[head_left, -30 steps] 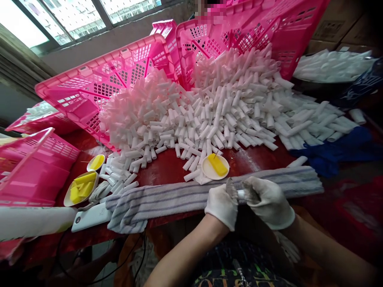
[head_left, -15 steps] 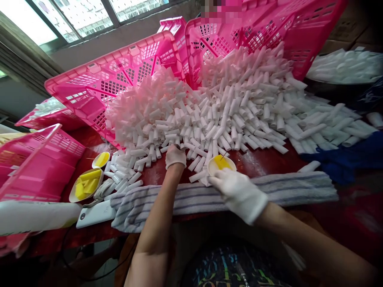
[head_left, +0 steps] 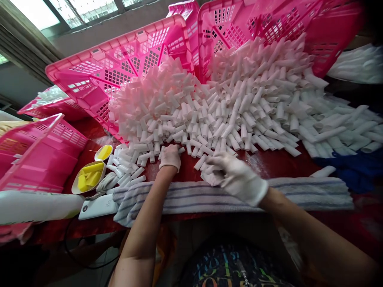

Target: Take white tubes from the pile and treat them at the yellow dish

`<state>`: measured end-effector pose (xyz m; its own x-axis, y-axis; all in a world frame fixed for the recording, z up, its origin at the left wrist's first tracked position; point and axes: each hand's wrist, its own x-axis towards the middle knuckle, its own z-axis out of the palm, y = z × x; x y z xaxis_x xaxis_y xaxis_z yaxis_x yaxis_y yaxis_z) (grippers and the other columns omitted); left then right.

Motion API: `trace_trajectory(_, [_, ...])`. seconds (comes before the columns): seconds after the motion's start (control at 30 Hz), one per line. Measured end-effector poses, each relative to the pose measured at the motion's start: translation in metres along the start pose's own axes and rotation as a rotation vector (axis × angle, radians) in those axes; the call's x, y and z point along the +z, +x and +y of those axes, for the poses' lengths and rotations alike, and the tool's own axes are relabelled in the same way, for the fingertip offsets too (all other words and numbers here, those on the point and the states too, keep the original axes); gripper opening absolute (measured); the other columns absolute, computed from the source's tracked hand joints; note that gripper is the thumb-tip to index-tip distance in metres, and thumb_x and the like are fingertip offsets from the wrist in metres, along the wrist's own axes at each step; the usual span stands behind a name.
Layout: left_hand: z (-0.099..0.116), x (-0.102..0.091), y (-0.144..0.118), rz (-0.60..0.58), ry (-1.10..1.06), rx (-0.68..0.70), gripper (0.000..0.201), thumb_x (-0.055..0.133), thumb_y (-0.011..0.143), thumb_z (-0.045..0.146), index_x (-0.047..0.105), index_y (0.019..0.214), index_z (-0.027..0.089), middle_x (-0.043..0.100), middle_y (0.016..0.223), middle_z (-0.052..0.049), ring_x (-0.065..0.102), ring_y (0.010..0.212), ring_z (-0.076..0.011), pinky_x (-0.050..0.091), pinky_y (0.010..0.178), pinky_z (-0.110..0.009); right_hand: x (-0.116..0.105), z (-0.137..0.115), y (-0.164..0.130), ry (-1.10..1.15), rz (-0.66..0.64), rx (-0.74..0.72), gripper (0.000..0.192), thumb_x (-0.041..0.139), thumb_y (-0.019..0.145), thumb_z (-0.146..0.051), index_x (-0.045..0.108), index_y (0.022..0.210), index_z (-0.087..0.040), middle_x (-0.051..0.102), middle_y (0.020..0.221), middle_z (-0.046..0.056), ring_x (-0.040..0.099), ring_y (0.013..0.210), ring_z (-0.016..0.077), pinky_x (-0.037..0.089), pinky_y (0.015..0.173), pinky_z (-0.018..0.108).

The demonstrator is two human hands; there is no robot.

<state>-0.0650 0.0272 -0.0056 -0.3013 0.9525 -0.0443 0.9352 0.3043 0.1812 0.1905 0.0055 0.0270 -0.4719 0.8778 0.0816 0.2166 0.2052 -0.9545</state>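
Wearing a white glove, my left hand (head_left: 170, 156) is closed at the front edge of a large heap of white rolls (head_left: 221, 107). The end of a small white roll (head_left: 181, 150) sticks out beside its fingers. My right hand (head_left: 242, 177), gloved as well, hovers over the near side of the table with its fingers curled inward. What those fingers hold, if anything, is hidden. Just left of them lies a crumpled white piece (head_left: 209, 177). A smaller group of white rolls (head_left: 127, 169) lies left of my left hand.
Pink baskets (head_left: 119, 59) lean behind the heap, and another pink basket (head_left: 38, 155) stands left. Two bowls of yellow pieces (head_left: 89, 177) sit near a phone (head_left: 98, 207) and a white bottle-like object (head_left: 38, 207). A striped towel (head_left: 299, 193) lines the front edge.
The small white bowl with a yellow piece, earlier by my right hand, no longer shows. My right hand's fingers have curled in, while my left hand stays at the heap's edge.
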Motion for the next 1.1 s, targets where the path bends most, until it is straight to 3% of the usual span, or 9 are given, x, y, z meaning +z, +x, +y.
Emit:
trace_trajectory(0.1, [0.008, 0.000, -0.027, -0.028, -0.023, 0.007, 0.034, 0.059, 0.091, 0.021, 0.071, 0.123, 0.020, 0.068, 0.111, -0.014, 0.064, 0.109, -0.0305, 0.049, 0.097, -0.038, -0.055, 0.005, -0.017, 0.112, 0.016, 0.111, 0.042, 0.072, 0.083, -0.050, 0.068, 0.115, -0.023, 0.075, 0.102, 0.008, 0.072, 0.084, 0.0228, 0.062, 0.073, 0.035])
trace_trajectory(0.2, [0.019, 0.001, -0.049, -0.082, -0.070, 0.047, 0.042, 0.056, 0.094, 0.025, 0.064, 0.136, 0.026, 0.065, 0.117, -0.013, 0.063, 0.109, -0.0298, 0.050, 0.096, -0.040, -0.083, 0.026, -0.024, 0.228, 0.067, 0.331, 0.057, 0.080, 0.073, -0.058, 0.068, 0.113, -0.020, 0.074, 0.083, 0.007, 0.069, 0.066, 0.0207, 0.060, 0.063, 0.035])
trace_trajectory(0.3, [0.034, 0.008, -0.060, -0.098, -0.090, 0.074, 0.042, 0.058, 0.094, 0.024, 0.065, 0.134, 0.027, 0.064, 0.119, -0.012, 0.062, 0.111, -0.0310, 0.050, 0.098, -0.043, -0.080, 0.060, -0.015, 0.181, 0.112, 0.376, 0.062, 0.075, 0.075, -0.067, 0.070, 0.113, -0.018, 0.072, 0.076, 0.006, 0.065, 0.061, 0.0186, 0.057, 0.058, 0.034])
trace_trajectory(0.43, [0.042, 0.019, -0.064, -0.039, -0.206, 0.075, 0.037, 0.061, 0.092, 0.021, 0.069, 0.127, 0.022, 0.065, 0.118, -0.014, 0.062, 0.113, -0.0325, 0.048, 0.103, -0.048, -0.070, 0.096, -0.006, 0.079, 0.118, 0.225, 0.054, 0.077, 0.073, -0.068, 0.073, 0.101, -0.022, 0.076, 0.104, 0.008, 0.071, 0.097, 0.0253, 0.060, 0.091, 0.041])
trace_trajectory(0.53, [0.039, 0.024, -0.065, 0.057, -0.487, 0.023, 0.036, 0.062, 0.089, 0.015, 0.068, 0.125, 0.016, 0.066, 0.121, -0.015, 0.063, 0.115, -0.0309, 0.047, 0.108, -0.047, -0.072, 0.105, -0.011, 0.063, 0.093, 0.072, 0.042, 0.078, 0.075, -0.062, 0.073, 0.096, -0.025, 0.075, 0.108, 0.006, 0.071, 0.104, 0.0267, 0.057, 0.101, 0.044])
trace_trajectory(0.67, [0.040, 0.029, -0.071, 0.124, -0.807, -0.059, 0.039, 0.059, 0.092, 0.016, 0.060, 0.131, 0.013, 0.067, 0.126, -0.015, 0.065, 0.118, -0.0255, 0.046, 0.112, -0.044, -0.076, 0.105, -0.020, 0.005, 0.042, 0.037, 0.042, 0.073, 0.083, -0.057, 0.072, 0.113, -0.028, 0.073, 0.121, 0.005, 0.069, 0.114, 0.0283, 0.055, 0.107, 0.046])
trace_trajectory(0.87, [0.053, 0.026, -0.093, -0.082, -1.111, -0.029, 0.042, 0.057, 0.095, 0.025, 0.057, 0.135, 0.014, 0.062, 0.140, -0.015, 0.059, 0.130, -0.0255, 0.043, 0.117, -0.043, -0.075, 0.106, -0.029, -0.072, 0.079, -0.073, 0.033, 0.072, 0.084, -0.056, 0.076, 0.097, -0.026, 0.074, 0.103, 0.006, 0.073, 0.095, 0.0249, 0.062, 0.093, 0.041])
trace_trajectory(1.03, [0.063, 0.010, -0.109, -0.180, -1.144, -0.048, 0.037, 0.057, 0.096, 0.036, 0.064, 0.125, 0.014, 0.065, 0.136, -0.015, 0.060, 0.129, -0.0280, 0.042, 0.116, -0.044, -0.074, 0.099, -0.032, -0.065, 0.032, 0.033, 0.048, 0.071, 0.085, -0.056, 0.072, 0.122, -0.027, 0.072, 0.125, 0.006, 0.068, 0.116, 0.0291, 0.055, 0.107, 0.045])
trace_trajectory(1.1, [0.068, 0.006, -0.112, -0.207, -1.135, -0.092, 0.033, 0.060, 0.094, 0.035, 0.066, 0.118, 0.014, 0.070, 0.128, -0.015, 0.065, 0.120, -0.0281, 0.047, 0.110, -0.043, -0.071, 0.098, -0.034, -0.066, 0.064, 0.036, 0.042, 0.068, 0.088, -0.055, 0.074, 0.117, -0.025, 0.074, 0.120, 0.007, 0.070, 0.112, 0.0286, 0.056, 0.106, 0.045])
